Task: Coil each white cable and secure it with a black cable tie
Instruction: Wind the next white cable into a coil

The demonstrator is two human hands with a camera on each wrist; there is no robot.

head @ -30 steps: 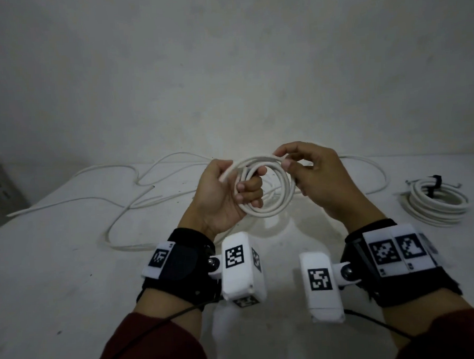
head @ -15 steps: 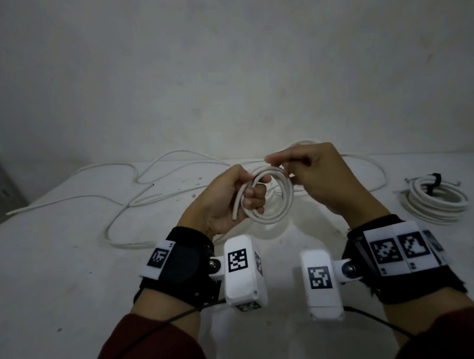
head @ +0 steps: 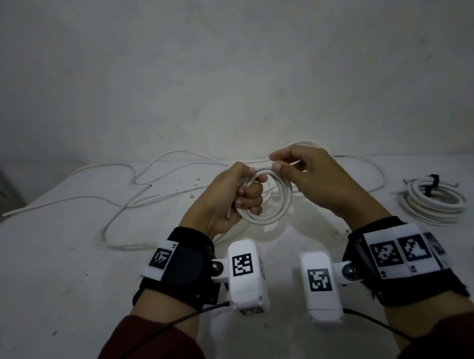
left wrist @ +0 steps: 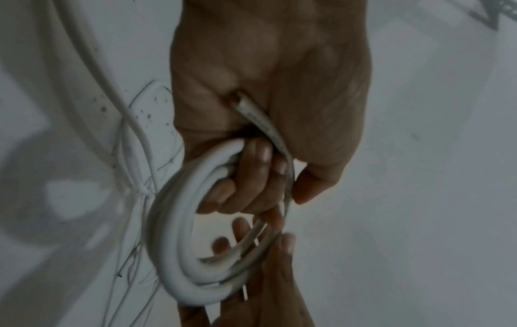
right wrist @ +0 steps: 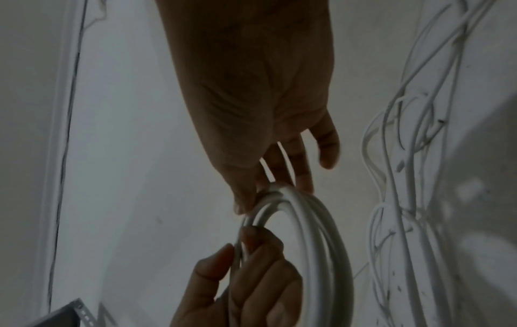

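Left hand (head: 226,202) is gripping the small white cable coil (head: 270,202) above the table (head: 56,271), fingers curled tightly through its loops. Right hand (head: 310,181), just right of the coil, is pinching the cable strand at the coil's top between thumb and forefinger; remaining fingers are sitting loosely bent. Well right of the coil, a finished coil (head: 432,199) with a black cable tie (head: 429,184) is lying on the table; no readable writing, only square black-and-white marker patterns on the wrist bands.

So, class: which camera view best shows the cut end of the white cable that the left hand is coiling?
The left wrist view: the cable end pokes out against the palm of the left hand, close and unobstructed. The head view shows it small, below the fist. The right wrist view does not show it.
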